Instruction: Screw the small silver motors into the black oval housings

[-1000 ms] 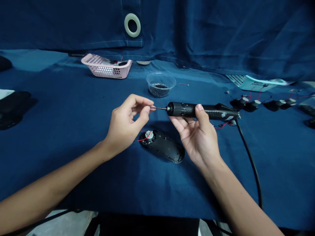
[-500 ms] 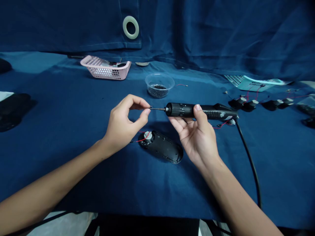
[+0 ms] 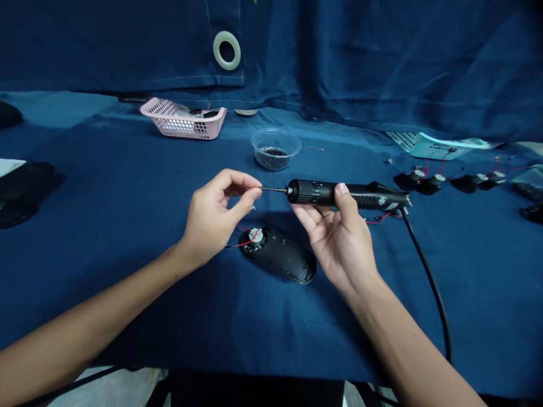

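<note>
My right hand (image 3: pixel 339 237) grips a black corded electric screwdriver (image 3: pixel 339 193), held level above the table with its thin bit pointing left. My left hand (image 3: pixel 216 217) is pinched, thumb and forefinger meeting at the tip of the bit; whatever they hold is too small to make out. Below the two hands a black oval plastic shell (image 3: pixel 280 257) lies on the blue cloth, with a small round speaker (image 3: pixel 255 234) and red wires at its left end.
A clear plastic cup of small dark screws (image 3: pixel 275 150) stands behind the hands. A pink basket (image 3: pixel 182 120) sits at the back left, a pale green tray (image 3: pixel 428 144) at the back right. Several black parts with red wires (image 3: pixel 445 181) lie at the right. The screwdriver's cable (image 3: pixel 428 277) runs toward the front edge.
Both hands and the screwdriver have stayed almost in place. The left thumb and forefinger remain pinched at the bit's tip.
</note>
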Available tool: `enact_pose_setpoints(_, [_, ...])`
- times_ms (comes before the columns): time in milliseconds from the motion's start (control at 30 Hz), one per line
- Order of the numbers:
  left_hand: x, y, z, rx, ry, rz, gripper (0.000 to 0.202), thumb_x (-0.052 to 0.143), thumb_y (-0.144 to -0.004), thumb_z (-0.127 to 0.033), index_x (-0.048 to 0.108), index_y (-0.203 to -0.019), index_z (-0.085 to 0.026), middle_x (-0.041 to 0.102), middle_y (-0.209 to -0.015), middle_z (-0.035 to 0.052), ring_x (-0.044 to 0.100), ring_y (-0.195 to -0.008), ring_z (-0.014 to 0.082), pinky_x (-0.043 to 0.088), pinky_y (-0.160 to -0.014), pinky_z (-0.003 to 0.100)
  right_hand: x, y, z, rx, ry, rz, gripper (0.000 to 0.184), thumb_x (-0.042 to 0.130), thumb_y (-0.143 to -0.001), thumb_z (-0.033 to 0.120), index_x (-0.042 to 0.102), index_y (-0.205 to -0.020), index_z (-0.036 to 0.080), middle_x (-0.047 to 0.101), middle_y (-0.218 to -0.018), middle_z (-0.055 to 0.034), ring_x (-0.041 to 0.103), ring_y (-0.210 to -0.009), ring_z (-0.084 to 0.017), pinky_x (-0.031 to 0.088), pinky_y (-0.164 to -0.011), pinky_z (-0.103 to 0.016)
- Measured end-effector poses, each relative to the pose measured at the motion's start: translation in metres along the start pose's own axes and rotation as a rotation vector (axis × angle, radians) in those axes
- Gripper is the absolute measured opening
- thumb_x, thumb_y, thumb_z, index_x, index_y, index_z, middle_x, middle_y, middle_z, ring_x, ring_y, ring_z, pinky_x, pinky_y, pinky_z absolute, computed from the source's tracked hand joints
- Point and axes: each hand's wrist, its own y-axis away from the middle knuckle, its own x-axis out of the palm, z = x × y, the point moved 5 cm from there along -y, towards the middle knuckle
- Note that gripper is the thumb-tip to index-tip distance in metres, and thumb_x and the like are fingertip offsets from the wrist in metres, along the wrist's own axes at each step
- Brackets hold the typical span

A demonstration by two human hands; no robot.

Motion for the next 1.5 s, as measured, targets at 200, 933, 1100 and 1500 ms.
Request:
enact_pose_setpoints(200, [0.001,0.0,0.0,0.004,-0.002,-0.002,0.006,0.068,-0.089,-0.024,0.067,-0.091,-0.019,0.071,-0.089,0.0008,0.068,-0.083,0.0124,0.054,-0.079,0.023,0.001,-0.001,-0.002,0.028,-0.008,-0.003,0.027,0.072,-0.085,0.038,0.064,-0.096,0.016,0.077,-0.097,-0.0068,0.076,-0.092,-0.021,0.064,-0.087,-0.032])
enact_pose_setpoints(933, [0.0,-0.002,-0.001,-0.011,0.021,0.009,0.009,0.069,-0.088,-0.026,0.068,-0.09,-0.018,0.071,-0.085,0.0015,0.068,-0.077,0.0124,0.055,-0.072,0.022,0.001,0.0,0.0,0.023,0.014,-0.007,0.028,0.074,-0.082,0.039,0.063,-0.094,0.016,0.077,-0.096,-0.0073,0.076,-0.092,-0.02,0.063,-0.089,-0.035])
enact_pose_setpoints(1100, [0.0,0.001,-0.001,0.019,0.023,-0.01,0.006,0.071,-0.086,-0.024,0.068,-0.089,-0.02,0.07,-0.088,0.0003,0.067,-0.082,0.0124,0.055,-0.079,0.023,0.0,0.0,-0.001,0.026,0.015,-0.017,0.028,0.074,-0.083,0.039,0.063,-0.096,0.016,0.077,-0.098,-0.008,0.076,-0.092,-0.021,0.063,-0.089,-0.034])
enact_pose_setpoints(1500, [0.003,-0.002,0.028,-0.118,0.156,0.627,0.04,0.064,-0.091,-0.042,0.059,-0.126,-0.024,0.064,-0.129,0.01,0.061,-0.122,0.0229,0.049,-0.104,0.037,0.0,-0.005,0.051,-0.353,0.032,-0.064,0.013,0.062,-0.087,0.03,0.062,-0.076,0.024,0.071,-0.071,0.0063,0.076,-0.085,-0.016,0.059,-0.095,-0.039])
